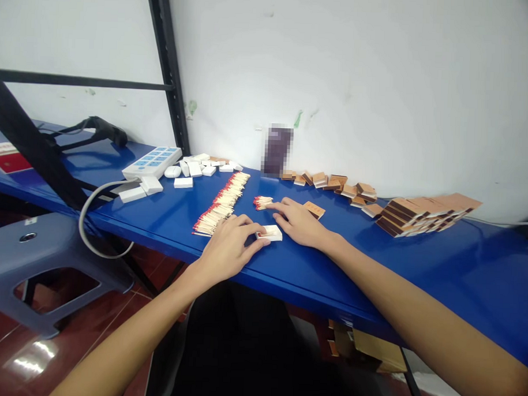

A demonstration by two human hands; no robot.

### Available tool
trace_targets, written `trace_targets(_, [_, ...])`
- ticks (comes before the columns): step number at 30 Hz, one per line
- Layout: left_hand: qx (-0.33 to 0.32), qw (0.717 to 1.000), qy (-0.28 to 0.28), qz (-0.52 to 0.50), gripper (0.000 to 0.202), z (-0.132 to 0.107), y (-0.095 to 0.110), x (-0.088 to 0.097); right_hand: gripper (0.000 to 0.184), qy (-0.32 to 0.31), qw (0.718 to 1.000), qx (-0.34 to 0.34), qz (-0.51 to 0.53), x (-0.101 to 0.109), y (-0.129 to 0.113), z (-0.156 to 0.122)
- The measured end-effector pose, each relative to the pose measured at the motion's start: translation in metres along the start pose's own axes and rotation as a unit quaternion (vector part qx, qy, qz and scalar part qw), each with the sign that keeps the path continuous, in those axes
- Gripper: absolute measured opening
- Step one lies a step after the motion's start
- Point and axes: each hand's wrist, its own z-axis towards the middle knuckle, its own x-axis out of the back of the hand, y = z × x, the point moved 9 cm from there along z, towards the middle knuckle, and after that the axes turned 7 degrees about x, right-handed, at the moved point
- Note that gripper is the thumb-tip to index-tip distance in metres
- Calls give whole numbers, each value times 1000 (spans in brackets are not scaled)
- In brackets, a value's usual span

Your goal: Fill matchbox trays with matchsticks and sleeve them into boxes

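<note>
Blue table (482, 269) in front of me, the broadest thing here. Stack of brown box sleeves (423, 212) to my right; a loose line of matchboxes (320, 180) runs from it along the wall. White trays (196, 169) scattered at the back left. Long band of matches (223, 203) slanting across the table, red heads to the left.

Hands next. Left hand (228, 240) clamped on one white tray (275, 233), thumb and forefinger at its near-left end; the tray lies on the table between my hands. Something reddish-brown shows inside, too small to tell whether it is matches. Right hand (300, 222) is loosely spread, forefinger out to the small heap of matches (262, 203) just beyond the tray; fingers apart, nothing gripped that I can see. One orange-brown box piece (314, 209) lies just behind that hand.

Smallest matter, the step: I judge it to be portioning matches for the held tray. The next move seems to call for a light pinch that gathers the heap with heads aligned, while the left hand keeps the tray steady.
</note>
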Motion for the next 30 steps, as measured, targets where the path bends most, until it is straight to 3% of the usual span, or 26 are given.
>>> trace_targets(19, [-30,1000,8,-3,31,-3,4,2,43,-21,999,12,-29,-7,4,1])
trace_targets(30, [-10,1000,2,18,31,-1,1,-1,40,-21,1000,-2,-10,-5,2,0])
